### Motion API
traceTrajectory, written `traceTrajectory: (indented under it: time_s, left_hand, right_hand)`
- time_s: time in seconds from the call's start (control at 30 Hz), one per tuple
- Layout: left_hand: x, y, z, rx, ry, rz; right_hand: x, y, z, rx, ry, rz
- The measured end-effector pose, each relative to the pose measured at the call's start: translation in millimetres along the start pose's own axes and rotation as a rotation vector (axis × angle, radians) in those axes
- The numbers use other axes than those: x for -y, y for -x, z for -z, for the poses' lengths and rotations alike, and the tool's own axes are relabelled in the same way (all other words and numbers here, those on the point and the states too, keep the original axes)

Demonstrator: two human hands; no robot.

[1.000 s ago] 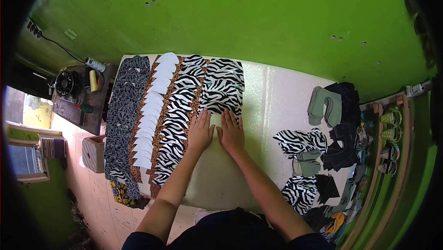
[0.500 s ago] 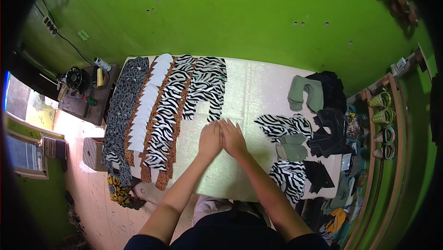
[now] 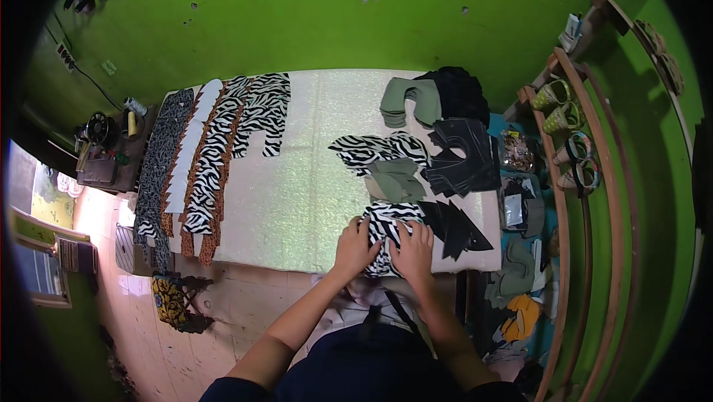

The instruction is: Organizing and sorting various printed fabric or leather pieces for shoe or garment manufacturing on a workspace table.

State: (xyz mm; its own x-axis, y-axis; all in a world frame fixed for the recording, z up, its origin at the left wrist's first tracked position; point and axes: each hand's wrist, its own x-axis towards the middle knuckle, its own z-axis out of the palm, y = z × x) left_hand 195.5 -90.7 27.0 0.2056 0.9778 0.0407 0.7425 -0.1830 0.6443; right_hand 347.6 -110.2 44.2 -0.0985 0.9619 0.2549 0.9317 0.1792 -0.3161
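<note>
A pile of zebra-print fabric pieces [image 3: 382, 214] lies at the near right of the pale table, beneath both my hands. My left hand [image 3: 357, 248] rests against its left side, thumb apart from the fingers. On the right side of the same pile, my right hand [image 3: 413, 250] lies with its fingers spread. Neither hand visibly lifts a piece. Green cut pieces [image 3: 394, 181] lie just beyond, partly over another zebra-print group [image 3: 375, 149]. Black pointed pieces [image 3: 459, 231] are right of my right hand.
Rows of dark patterned [image 3: 162, 157], white [image 3: 186, 155] and zebra-print pieces [image 3: 208, 168] cover the table's left. Green curved pieces [image 3: 423, 97] and black pieces [image 3: 462, 161] lie at right. A wooden rack [image 3: 562, 253] with footwear stands along the right wall.
My hands have parted from each other and moved right and nearer, onto the zebra-print pile. The view has shifted to the right, so the table appears farther left.
</note>
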Motion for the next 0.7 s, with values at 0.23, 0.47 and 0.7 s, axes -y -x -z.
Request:
traceTrajectory:
  time_s: [0.23,0.47,0.7]
  left_hand:
    - [-11.1,12.6,-10.2,-0.079,0.017,0.106]
    - [-10.3,15.5,-3.5,-0.088,0.021,0.101]
    - [-9.5,12.8,25.2,-0.114,0.125,0.156]
  right_hand:
    - [-19.5,8.4,3.3,-0.022,0.027,0.054]
    - [-14.3,1.4,8.9,0.015,-0.039,0.044]
    - [-3.9,-18.2,8.8,0.08,-0.243,-0.037]
